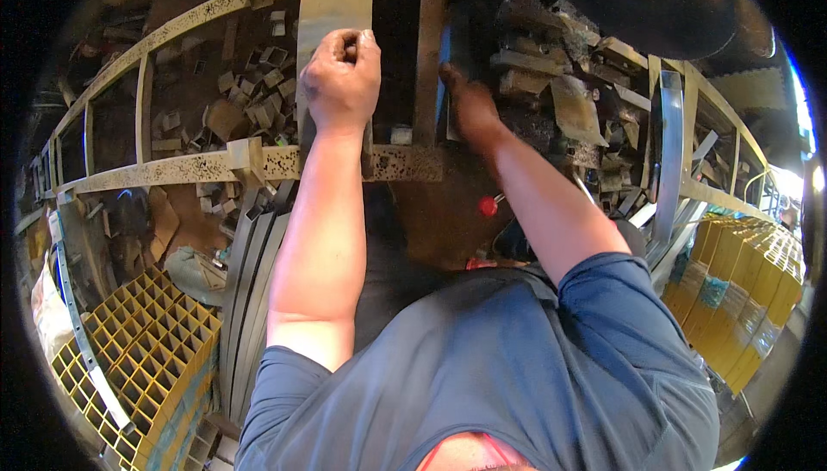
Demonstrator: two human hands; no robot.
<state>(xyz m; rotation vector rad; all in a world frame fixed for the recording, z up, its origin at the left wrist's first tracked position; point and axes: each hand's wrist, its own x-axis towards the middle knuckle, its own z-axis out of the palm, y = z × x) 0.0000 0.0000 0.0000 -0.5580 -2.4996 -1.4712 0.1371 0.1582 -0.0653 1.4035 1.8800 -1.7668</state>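
My left hand (343, 79) is closed, its fingers curled in above a pale flat metal plate (336, 1). Whatever it may hold does not show. The plate lies across a long, paint-speckled metal frame (172, 169) with rungs. To the right, my right hand (472, 109) is bent around the edge of a dark upright part with a blue strip (444, 49). Its fingertips are in shadow, and the kind of part cannot be made out. Both forearms reach forward, with the left one bare over the near rail.
Short cut metal pieces (258, 87) lie heaped under the frame. More offcuts (560, 66) are piled at the right. Long metal bars (245, 281) lean beside me. Yellow-edged bundles of square tubes (146, 333) stand at left; another bundle (732, 290) is at right. A red knob (488, 205) sticks up near my right forearm.
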